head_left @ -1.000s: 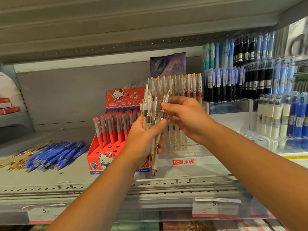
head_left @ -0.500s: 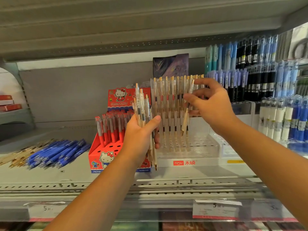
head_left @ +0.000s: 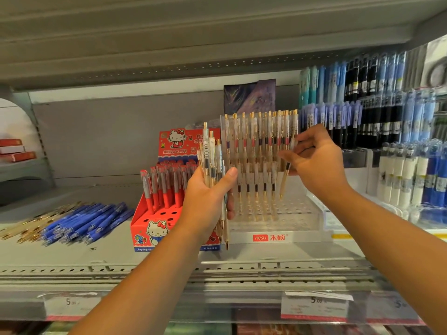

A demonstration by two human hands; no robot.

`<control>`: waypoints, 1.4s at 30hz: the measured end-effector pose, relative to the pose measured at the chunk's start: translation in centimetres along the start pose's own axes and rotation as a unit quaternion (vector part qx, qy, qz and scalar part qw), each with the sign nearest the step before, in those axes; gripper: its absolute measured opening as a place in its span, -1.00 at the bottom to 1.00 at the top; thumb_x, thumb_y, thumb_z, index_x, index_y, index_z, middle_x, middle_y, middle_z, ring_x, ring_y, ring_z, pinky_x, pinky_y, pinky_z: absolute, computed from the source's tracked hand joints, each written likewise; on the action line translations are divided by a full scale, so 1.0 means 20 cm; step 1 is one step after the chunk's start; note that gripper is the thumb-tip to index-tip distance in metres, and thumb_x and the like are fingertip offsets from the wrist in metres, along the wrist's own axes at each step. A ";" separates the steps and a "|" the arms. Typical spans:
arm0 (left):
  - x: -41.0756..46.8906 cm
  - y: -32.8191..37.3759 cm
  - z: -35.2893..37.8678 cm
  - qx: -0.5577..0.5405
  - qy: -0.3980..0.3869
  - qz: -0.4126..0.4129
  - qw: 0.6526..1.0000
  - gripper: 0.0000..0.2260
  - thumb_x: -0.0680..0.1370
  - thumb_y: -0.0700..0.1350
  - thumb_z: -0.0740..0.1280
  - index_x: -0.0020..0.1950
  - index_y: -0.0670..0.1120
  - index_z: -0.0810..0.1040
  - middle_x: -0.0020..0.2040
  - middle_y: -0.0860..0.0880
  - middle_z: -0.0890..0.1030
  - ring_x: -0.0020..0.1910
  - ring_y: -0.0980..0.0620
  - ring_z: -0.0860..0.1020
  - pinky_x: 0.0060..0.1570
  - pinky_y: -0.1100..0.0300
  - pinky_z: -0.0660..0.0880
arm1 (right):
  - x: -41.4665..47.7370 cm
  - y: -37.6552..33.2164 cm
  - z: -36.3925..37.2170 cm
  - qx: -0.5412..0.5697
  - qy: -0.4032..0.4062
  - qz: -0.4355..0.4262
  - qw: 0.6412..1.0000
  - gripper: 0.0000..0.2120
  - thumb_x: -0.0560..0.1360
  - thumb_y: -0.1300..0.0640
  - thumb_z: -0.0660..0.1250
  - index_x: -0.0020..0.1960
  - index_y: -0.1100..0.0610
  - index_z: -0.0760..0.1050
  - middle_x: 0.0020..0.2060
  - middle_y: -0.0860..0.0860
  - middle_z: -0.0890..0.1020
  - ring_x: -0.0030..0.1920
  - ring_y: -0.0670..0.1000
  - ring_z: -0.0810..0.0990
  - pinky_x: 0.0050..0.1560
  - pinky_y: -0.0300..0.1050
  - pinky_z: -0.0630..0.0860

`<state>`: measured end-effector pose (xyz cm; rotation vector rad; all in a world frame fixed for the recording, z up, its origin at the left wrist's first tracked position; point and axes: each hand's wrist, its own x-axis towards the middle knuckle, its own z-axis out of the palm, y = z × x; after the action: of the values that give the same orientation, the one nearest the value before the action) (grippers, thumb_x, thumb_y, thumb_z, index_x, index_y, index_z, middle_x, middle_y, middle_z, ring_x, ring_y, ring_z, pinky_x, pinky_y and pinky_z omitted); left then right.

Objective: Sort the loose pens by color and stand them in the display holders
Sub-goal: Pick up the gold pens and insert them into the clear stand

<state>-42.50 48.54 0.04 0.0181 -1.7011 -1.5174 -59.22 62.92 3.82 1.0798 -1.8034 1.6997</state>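
My left hand [head_left: 208, 197] grips a bundle of clear gold-tipped pens [head_left: 212, 160], held upright in front of the shelf. My right hand [head_left: 316, 163] pinches a single clear gold pen [head_left: 285, 180], tip down, above the right side of the clear display holder [head_left: 278, 213]. Several matching pens [head_left: 256, 146] stand in the holder's back rows. Its front holes are bare. A red Hello Kitty holder [head_left: 154, 218] with red pens [head_left: 167, 182] stands to the left. Loose blue pens [head_left: 87, 221] and loose gold pens [head_left: 26, 226] lie on the shelf at far left.
Stocked racks of blue, black and white pens [head_left: 377, 112] fill the right side. The upper shelf [head_left: 217, 44] overhangs closely. Price tags [head_left: 314, 305] sit on the front rail. Red boxes [head_left: 14, 151] rest on a side shelf at left.
My right hand took one pen from the bundle, carried it right and has lowered it toward the clear holder. My left hand stays put with the bundle.
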 end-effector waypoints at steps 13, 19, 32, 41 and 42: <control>0.00 -0.01 -0.01 -0.007 -0.018 0.001 1.000 -0.87 0.55 0.00 0.41 0.05 0.02 0.54 -0.33 -0.09 0.54 -0.46 -0.06 0.44 -0.48 0.13 0.45 | -0.02 0.05 0.05 -0.119 -0.087 -0.006 0.989 -0.80 0.48 0.26 0.43 0.04 0.12 0.48 0.07 0.05 0.54 -0.12 0.07 0.66 -0.28 -0.02 0.67; -0.01 -0.01 -0.01 -0.009 -0.020 0.005 1.000 -0.91 0.55 0.00 0.40 -0.01 0.04 0.54 -0.36 -0.09 0.52 -0.48 -0.05 0.44 -0.49 0.14 0.43 | -0.03 0.03 0.06 -0.209 -0.094 -0.021 0.973 -0.79 0.46 0.20 0.48 0.04 0.12 0.51 0.13 0.07 0.48 -0.06 0.12 0.59 -0.11 0.08 0.65; -0.02 0.00 0.01 -0.024 -0.023 -0.010 0.999 -0.91 0.58 -0.12 0.38 0.02 -0.07 0.50 -0.36 -0.08 0.52 -0.49 -0.06 0.42 -0.51 0.15 0.43 | -0.08 0.00 0.03 -0.285 -0.066 -0.029 0.956 -0.80 0.52 0.06 0.40 0.08 0.08 0.45 -0.07 0.01 0.55 -0.17 0.04 0.55 -0.21 -0.02 0.56; -0.02 0.01 0.01 -0.024 -0.044 -0.009 0.999 -0.93 0.56 -0.15 0.39 -0.04 0.03 0.59 -0.28 -0.09 0.61 -0.48 -0.05 0.46 -0.52 0.17 0.42 | -0.19 -0.28 0.13 0.131 -0.270 0.055 0.952 -0.76 0.52 0.20 0.39 0.14 -0.04 0.56 -0.03 -0.06 0.61 -0.24 -0.05 0.65 -0.40 -0.21 0.53; -0.02 0.01 0.01 -0.021 -0.046 -0.006 0.999 -0.92 0.56 -0.16 0.39 -0.05 0.03 0.59 -0.27 -0.09 0.62 -0.48 -0.04 0.46 -0.53 0.18 0.42 | -0.20 -0.29 0.14 0.159 -0.283 0.075 0.943 -0.77 0.52 0.20 0.39 0.12 -0.05 0.58 -0.04 -0.04 0.62 -0.26 -0.08 0.65 -0.39 -0.19 0.53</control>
<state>-42.26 49.03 0.05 -0.0647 -1.7437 -1.5842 -51.66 61.50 4.00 1.7531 -2.0225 1.9580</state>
